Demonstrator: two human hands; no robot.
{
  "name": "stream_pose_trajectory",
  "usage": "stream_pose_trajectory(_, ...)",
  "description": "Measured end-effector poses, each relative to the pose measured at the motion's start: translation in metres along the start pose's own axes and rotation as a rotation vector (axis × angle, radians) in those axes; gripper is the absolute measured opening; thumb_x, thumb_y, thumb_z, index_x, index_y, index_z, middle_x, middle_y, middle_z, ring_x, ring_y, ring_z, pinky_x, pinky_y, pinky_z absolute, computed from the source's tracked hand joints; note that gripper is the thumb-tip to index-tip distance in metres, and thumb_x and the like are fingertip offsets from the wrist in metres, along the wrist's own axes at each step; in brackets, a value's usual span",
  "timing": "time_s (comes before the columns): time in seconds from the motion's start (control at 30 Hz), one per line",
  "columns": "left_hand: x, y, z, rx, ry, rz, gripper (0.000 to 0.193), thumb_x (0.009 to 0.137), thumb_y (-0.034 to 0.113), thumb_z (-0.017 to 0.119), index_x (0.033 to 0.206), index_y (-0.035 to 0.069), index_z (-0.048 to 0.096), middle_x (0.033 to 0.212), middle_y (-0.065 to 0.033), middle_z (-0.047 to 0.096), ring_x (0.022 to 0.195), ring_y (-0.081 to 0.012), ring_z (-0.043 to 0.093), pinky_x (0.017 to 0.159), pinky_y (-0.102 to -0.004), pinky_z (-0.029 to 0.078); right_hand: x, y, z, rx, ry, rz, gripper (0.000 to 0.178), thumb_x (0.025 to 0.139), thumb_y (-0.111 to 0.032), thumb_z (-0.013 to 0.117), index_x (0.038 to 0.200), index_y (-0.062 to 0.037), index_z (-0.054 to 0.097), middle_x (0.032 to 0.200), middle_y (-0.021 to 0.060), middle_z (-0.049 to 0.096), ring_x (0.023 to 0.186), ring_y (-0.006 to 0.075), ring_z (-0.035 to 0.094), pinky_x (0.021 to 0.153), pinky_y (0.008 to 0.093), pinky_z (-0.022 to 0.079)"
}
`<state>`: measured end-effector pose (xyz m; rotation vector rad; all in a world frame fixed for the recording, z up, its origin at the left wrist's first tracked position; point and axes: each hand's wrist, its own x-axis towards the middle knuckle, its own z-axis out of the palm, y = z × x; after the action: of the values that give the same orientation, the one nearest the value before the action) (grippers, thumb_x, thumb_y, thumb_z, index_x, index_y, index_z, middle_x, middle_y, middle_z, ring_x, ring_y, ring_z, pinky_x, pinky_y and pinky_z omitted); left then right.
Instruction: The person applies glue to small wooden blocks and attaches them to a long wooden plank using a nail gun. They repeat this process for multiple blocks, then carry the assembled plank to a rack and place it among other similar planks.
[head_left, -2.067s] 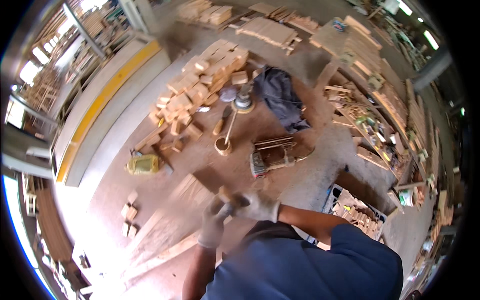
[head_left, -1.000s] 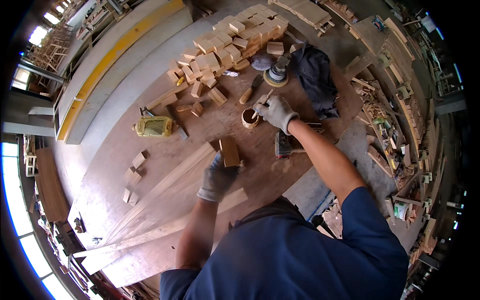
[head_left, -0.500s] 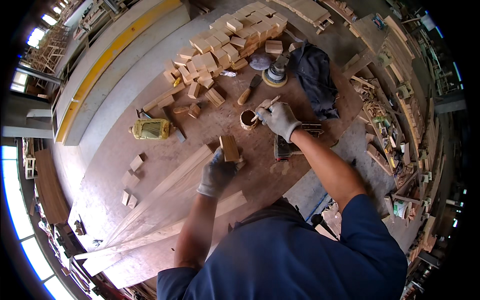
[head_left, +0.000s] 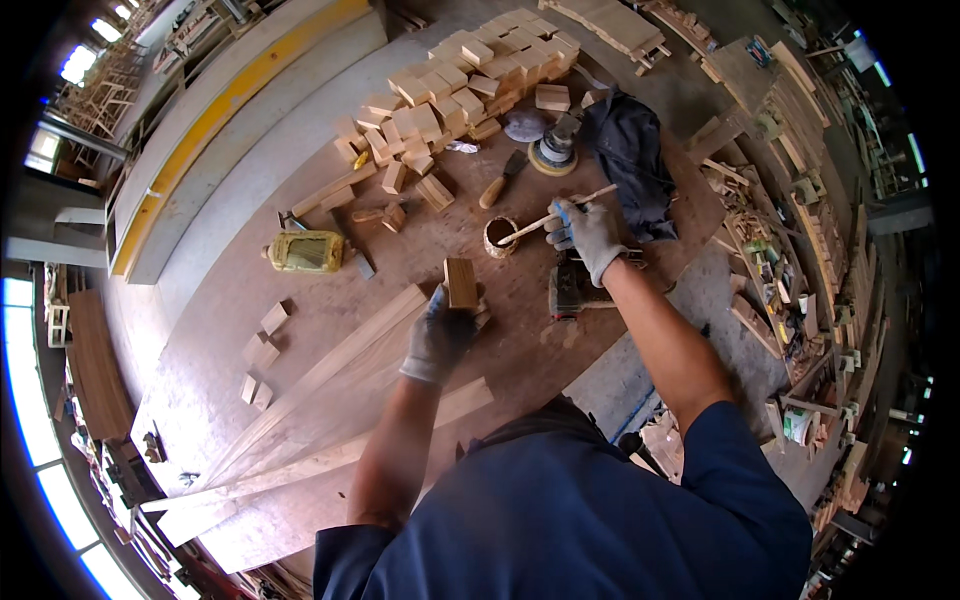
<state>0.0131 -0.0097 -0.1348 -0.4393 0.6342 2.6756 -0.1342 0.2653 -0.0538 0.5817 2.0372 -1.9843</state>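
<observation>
My gloved left hand (head_left: 437, 335) is closed on a small wooden block (head_left: 461, 284) and holds it upright over the table, end grain up. To its right stands a small round pot (head_left: 499, 237) with a crusted rim and dark inside. A slim pale stick (head_left: 540, 226) leans out of the pot toward the upper right; its lower end is hidden inside. Beside the stick is my gloved right hand (head_left: 588, 238), its blue-tipped fingers apart around the shaft and not gripping it. Any contact between fingers and stick is hard to make out.
A large pile of wooden blocks (head_left: 470, 80) fills the far side. Near it lie a brush-like tool (head_left: 503, 180), a round sander (head_left: 553, 150) and dark cloth (head_left: 632, 160). A yellowish bottle (head_left: 306, 251) lies left; long boards (head_left: 330, 370) stretch along the near left.
My right hand has moved right and its fingers have loosened from the stick, which now shows along most of its length. My left hand still holds the block in nearly the same place.
</observation>
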Motion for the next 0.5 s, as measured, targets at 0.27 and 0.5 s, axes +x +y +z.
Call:
stream_pose_trajectory(0.27,0.0,0.005,0.012,-0.2,-0.018,-0.082,0.055,0.11,0.041,0.058,0.149,0.003,0.052,0.131,-0.0198,0.066,0.11,-0.033,0.063,0.095,-0.0478,0.053,-0.005,0.004,-0.01,0.107,0.029,0.019,0.026,0.106,-0.028,0.068,0.105,-0.0028,0.073,0.083,0.0115,0.078,0.06,0.0193,0.073,0.051,0.0283,0.057)
stream_pose_trajectory(0.5,0.015,-0.002,0.007,-0.234,-0.047,-0.09,0.059,0.107,0.043,0.063,0.151,0.004,0.054,0.132,-0.0193,0.07,0.107,-0.0323,0.07,0.089,-0.0451,0.058,-0.025,-0.011,-0.044,0.35,-0.042,0.021,0.029,0.107,-0.03,0.067,0.11,-0.0016,0.072,0.088,0.0114,0.078,0.067,0.0232,0.075,0.06,0.0352,0.061)
